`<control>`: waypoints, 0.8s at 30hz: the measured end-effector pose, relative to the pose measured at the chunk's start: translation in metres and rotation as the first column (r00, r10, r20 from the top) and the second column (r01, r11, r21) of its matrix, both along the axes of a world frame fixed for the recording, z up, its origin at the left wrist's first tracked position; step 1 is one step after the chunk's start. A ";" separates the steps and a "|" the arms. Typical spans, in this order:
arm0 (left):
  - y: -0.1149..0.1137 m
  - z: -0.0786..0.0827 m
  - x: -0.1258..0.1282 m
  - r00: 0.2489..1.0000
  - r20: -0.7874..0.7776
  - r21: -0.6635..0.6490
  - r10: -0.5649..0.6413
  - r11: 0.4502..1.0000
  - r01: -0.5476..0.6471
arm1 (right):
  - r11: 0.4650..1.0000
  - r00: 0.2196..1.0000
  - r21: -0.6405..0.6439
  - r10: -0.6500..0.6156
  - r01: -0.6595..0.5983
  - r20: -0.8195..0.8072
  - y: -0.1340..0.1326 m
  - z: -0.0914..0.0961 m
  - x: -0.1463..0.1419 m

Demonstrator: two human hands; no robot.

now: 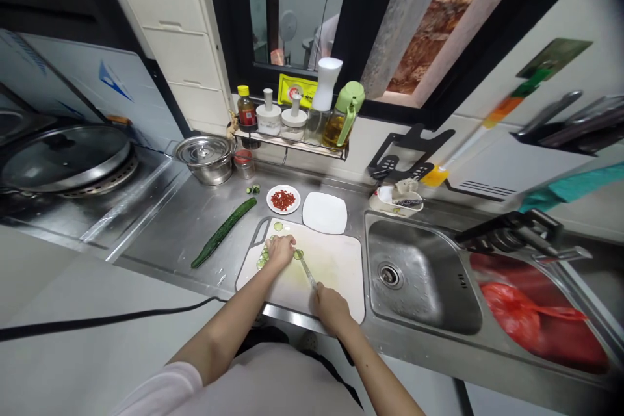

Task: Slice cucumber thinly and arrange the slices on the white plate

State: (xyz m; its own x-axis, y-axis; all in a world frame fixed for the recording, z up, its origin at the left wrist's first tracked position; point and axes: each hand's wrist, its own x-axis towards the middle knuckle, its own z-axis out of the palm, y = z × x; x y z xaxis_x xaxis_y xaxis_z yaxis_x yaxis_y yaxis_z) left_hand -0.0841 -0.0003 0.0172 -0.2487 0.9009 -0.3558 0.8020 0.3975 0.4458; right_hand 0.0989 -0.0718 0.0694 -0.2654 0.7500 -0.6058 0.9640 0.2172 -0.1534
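My right hand (332,309) is closed around the handle of a kitchen knife (308,273), whose blade reaches over the white cutting board (336,266). By the blade's tip lies a cucumber slice (298,254). My left hand (280,251) rests on the board's left half, fingers curled down over cucumber; what is under the palm is largely hidden. Several cucumber slices (262,262) show beside that hand, and a single round slice (277,226) lies farther back. A whole long cucumber (223,233) lies on the steel counter, left of the board.
Behind the board are a plate of chopped red pieces (283,199) and a white square plate (324,213). The sink (414,273) adjoins on the right. A lidded steel pot (207,159), stove pan (68,156) and condiment rack (292,141) stand around the back and left.
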 end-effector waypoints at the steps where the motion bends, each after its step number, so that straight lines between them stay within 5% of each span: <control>1: 0.000 0.000 0.000 1.000 0.000 0.000 0.000 1.000 0.000 | 1.000 1.000 -0.003 -0.003 0.003 -0.006 0.000 0.000 0.000; 17: -0.001 0.002 0.003 0.999 -0.024 0.004 -0.043 0.999 0.043 | 0.999 0.999 -0.028 -0.035 0.034 -0.032 -0.020 0.005 0.031; 24: -0.005 0.007 0.006 0.992 -0.051 -0.009 -0.111 0.994 0.111 | 0.975 0.979 0.096 -0.194 0.199 -0.061 -0.005 -0.002 0.055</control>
State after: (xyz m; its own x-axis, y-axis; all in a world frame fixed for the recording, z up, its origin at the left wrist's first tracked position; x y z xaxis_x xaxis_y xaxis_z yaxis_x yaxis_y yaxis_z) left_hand -0.0781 -0.0050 0.0238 -0.1655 0.9218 -0.3504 0.8633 0.3072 0.4004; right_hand 0.1534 -0.0765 0.0678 -0.1348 0.8473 -0.5137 0.9810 0.0410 -0.1898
